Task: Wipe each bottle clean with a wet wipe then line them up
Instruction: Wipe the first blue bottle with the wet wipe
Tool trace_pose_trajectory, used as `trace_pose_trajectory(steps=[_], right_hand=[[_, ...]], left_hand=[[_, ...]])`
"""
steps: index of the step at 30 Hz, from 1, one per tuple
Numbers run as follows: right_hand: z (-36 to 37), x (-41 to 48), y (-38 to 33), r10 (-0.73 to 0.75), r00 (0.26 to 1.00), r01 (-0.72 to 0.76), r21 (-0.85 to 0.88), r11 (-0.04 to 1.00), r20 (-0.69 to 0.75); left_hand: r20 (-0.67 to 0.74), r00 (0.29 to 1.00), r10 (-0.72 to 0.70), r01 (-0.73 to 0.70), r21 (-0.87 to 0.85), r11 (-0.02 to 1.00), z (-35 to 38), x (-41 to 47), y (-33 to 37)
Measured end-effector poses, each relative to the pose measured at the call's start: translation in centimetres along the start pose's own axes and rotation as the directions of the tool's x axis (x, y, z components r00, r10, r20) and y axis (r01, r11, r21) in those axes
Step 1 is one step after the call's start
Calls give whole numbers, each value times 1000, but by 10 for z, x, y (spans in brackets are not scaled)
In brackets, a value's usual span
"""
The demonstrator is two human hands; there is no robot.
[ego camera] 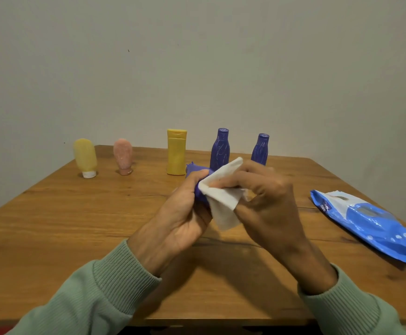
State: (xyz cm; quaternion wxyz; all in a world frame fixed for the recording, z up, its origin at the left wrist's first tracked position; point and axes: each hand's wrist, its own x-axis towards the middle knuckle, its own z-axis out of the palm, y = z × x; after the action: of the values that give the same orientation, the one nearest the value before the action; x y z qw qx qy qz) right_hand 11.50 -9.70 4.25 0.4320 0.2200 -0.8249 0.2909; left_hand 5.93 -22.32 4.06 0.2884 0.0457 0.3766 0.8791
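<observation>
The left hand (180, 221) grips a dark blue bottle (193, 171) above the wooden table (76, 226). Its fingers are curled around the bottle, which is tilted. The right hand (267, 206) pinches a white wet wipe (223, 204) and holds it against this bottle. Behind them stand a yellow tube (85, 155), a pink tube (123, 155), a yellow bottle (176, 153), a taller blue bottle (219, 151) and a shorter blue bottle (260, 151). A blue wipes pack (366, 221) lies at the right, well apart.
</observation>
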Motion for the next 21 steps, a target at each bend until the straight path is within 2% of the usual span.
trace_pose_trajectory(steps=[6,12,15,21], right_hand=[[-22,9,16,78,993,-81,-33,996,-84],[-4,3,6,40,998,-40,17,999,45],[1,0,3,-25,995,29,-39,999,94],[-11,6,12,20,999,-22,-56,998,-34]], left_hand=[[-38,995,95,-93,60,994,1,4,4],[-32,999,19,-19,-7,1000,-3,5,-2],[-3,1000,-9,9,-23,1000,-4,5,-2],[-39,998,52,-51,28,998,-2,8,-1]])
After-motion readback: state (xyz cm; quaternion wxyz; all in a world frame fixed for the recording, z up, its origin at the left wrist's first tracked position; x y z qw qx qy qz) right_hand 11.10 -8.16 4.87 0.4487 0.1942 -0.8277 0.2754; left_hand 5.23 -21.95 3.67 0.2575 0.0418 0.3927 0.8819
